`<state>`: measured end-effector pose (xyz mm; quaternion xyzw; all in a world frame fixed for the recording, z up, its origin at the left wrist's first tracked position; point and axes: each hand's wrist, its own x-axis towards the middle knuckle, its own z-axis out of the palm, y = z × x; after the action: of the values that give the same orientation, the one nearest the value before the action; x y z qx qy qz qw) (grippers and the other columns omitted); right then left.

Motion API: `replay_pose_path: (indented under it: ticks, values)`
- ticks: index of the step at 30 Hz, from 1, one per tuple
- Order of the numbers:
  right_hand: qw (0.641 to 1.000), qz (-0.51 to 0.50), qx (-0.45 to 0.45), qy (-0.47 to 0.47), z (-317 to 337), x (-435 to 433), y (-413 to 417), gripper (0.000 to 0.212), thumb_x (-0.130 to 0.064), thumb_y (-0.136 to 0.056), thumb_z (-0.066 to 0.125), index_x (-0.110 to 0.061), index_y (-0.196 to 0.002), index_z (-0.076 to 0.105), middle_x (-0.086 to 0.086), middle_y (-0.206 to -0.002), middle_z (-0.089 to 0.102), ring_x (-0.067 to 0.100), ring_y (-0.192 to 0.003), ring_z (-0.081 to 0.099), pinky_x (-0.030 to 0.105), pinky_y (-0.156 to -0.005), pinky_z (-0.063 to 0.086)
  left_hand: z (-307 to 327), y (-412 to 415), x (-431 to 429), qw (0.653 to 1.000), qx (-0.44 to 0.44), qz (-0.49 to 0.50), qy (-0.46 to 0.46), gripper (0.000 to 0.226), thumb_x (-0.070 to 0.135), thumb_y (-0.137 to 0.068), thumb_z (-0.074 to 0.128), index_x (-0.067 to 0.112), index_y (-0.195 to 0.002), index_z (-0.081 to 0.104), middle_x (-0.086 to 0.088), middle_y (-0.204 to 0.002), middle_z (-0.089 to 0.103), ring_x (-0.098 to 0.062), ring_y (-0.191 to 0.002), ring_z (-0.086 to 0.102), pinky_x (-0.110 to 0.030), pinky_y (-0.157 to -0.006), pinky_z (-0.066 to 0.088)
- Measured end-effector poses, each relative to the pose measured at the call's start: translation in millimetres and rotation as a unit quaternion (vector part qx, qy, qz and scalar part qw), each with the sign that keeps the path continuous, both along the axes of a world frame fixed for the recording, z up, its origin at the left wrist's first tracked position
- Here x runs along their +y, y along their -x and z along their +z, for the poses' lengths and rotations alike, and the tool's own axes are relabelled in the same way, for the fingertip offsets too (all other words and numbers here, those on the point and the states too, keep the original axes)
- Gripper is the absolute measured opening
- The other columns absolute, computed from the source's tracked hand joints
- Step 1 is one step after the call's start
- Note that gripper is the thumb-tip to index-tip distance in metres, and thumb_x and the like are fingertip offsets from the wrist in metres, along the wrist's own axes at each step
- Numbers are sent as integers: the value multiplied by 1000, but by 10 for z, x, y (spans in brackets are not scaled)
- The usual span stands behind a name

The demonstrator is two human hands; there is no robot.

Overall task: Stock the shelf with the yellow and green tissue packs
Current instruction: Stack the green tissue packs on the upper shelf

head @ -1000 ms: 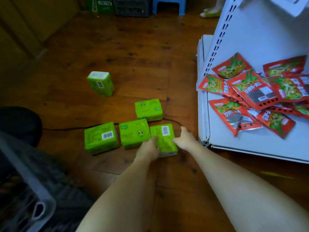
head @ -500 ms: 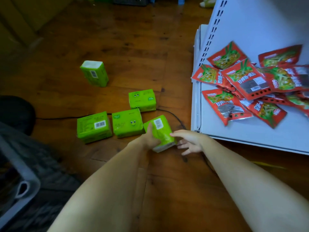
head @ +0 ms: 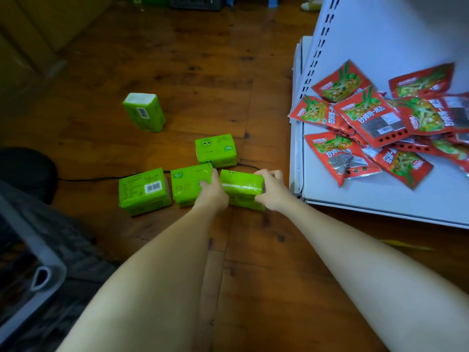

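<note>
A green pack (head: 241, 185) is gripped at its ends by the left hand (head: 212, 198) and the right hand (head: 272, 193), fingers curled round it, down at the wooden floor (head: 177, 59) just beside the white shelf (head: 380, 199). Three more packs (head: 189, 186) are laid close by on its left and behind it, and a fifth pack (head: 144, 111) is stood on end well apart. Red snack packets (head: 368, 115) are heaped on the shelf.

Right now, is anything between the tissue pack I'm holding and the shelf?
Nothing visible lies between the tissue pack and the white shelf beside it. Red snack packets cover the shelf's far part, but its near strip is bare.
</note>
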<state>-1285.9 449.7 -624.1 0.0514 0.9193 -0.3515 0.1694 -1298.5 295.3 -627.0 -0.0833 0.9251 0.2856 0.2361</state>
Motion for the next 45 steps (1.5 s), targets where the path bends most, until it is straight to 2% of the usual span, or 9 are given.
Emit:
replay_pose_path:
  ticks: [6,12,19,23,30,32,35,39,45]
  values:
    - [997,9,-75,17,-69,120,6,72,-5,-82,58,-27,-143,27,16,-132,38,31,-103,50,27,-74,42,16,-43,-259,992,-58,-68,-86,74,10,-93,49,15,-151,3,-25,-134,49,-36,-117,53,-18,-67,42]
    - [969,-127,-142,159,-6,164,44,77,-24,-86,63,-30,-147,16,2,-146,33,23,-124,44,40,-90,50,24,-13,-246,994,-50,-96,-32,75,21,-95,49,19,-151,0,-18,-151,28,-31,-138,32,-32,-108,29]
    - [965,-165,-136,150,-27,92,72,51,-23,-87,63,-15,-130,38,10,-135,40,24,-118,47,41,-85,50,39,50,-82,993,-47,-76,-73,79,27,-94,53,23,-151,-1,-13,-153,26,-28,-139,31,-32,-111,27]
    - [943,-192,-173,209,-58,104,65,70,-16,-85,66,-19,-142,25,9,-145,29,28,-125,43,44,-88,51,8,58,-66,994,-69,-55,-68,82,29,-93,56,12,-150,1,-15,-154,24,-30,-138,32,-34,-110,30]
    - [944,-186,-120,246,5,7,-69,56,-10,-83,67,-27,-129,41,6,-129,44,24,-112,51,41,-88,52,-24,36,-63,981,-48,77,-170,58,19,-89,62,11,-141,36,-20,-127,53,-35,-112,55,-35,-91,48]
    - [936,-208,-86,270,196,-38,-129,44,-9,-82,67,-25,-116,44,7,-122,46,23,-103,54,37,-81,53,156,-36,-56,963,-17,140,-229,59,16,-90,61,12,-142,35,-20,-117,56,-37,-101,58,-28,-82,51]
    - [920,-243,-70,300,616,-176,-323,39,-5,-80,67,-25,-104,43,6,-115,46,21,-95,54,38,-79,53,596,-210,-88,952,11,180,-248,64,14,-92,57,11,-147,24,-20,-139,42,-33,-129,43,-31,-100,38]
    - [943,-228,-61,236,1378,-298,-530,40,-17,-71,73,-40,-90,45,4,-108,53,23,-95,56,51,-85,52,1414,-485,-158,946,-2,198,-256,58,20,-94,54,3,-145,31,-13,-146,39,-25,-135,36,-32,-112,28]
    - [959,-163,-59,224,3040,-461,-687,53,-4,-81,66,-24,-127,48,2,-118,52,18,-105,54,34,-91,47,2887,-772,-324,929,21,236,-284,49,24,-95,51,11,-141,40,-8,-134,54,-21,-120,52,-35,-104,39]
